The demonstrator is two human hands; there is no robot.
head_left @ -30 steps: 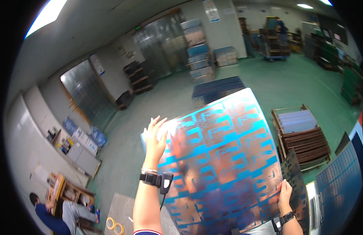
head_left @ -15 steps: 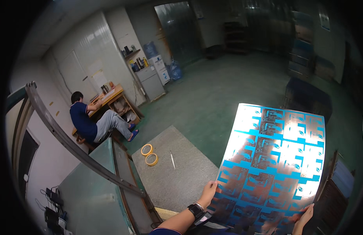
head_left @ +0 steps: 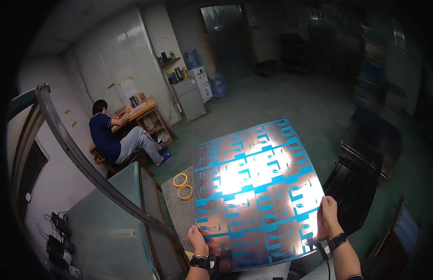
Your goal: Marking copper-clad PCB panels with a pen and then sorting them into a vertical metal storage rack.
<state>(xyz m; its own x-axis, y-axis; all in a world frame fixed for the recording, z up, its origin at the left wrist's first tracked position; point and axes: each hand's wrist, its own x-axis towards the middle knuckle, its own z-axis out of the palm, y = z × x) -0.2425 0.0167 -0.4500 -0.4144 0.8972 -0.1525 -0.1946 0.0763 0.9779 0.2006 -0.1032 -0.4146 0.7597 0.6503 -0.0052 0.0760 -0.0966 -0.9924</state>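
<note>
A large copper-coloured circuit board panel point(head_left: 240, 212) with blue pattern lines is held out in front of me, its middle glaring with reflected light. My left hand point(head_left: 198, 240) is closed on its left edge near the lower corner. On the opposite edge, my right hand point(head_left: 330, 215) grips the panel with fingers partly hidden behind it. Two yellow tape rolls point(head_left: 184, 192) lie just left of the panel on a grey speckled board point(head_left: 171, 192), much of which the panel covers.
A glass-topped table point(head_left: 109, 233) with a curved metal frame bar point(head_left: 86, 170) stands at left. Beyond it a person point(head_left: 104, 135) sits at a wooden desk point(head_left: 146, 108). A dark rack point(head_left: 354, 186) is at right. Cabinets and a water dispenser point(head_left: 201, 84) line the back.
The panel has moved left and turned over the grey board, hiding the white pen-like tool. Both hands moved with it, the right hand rising and the left shifting left.
</note>
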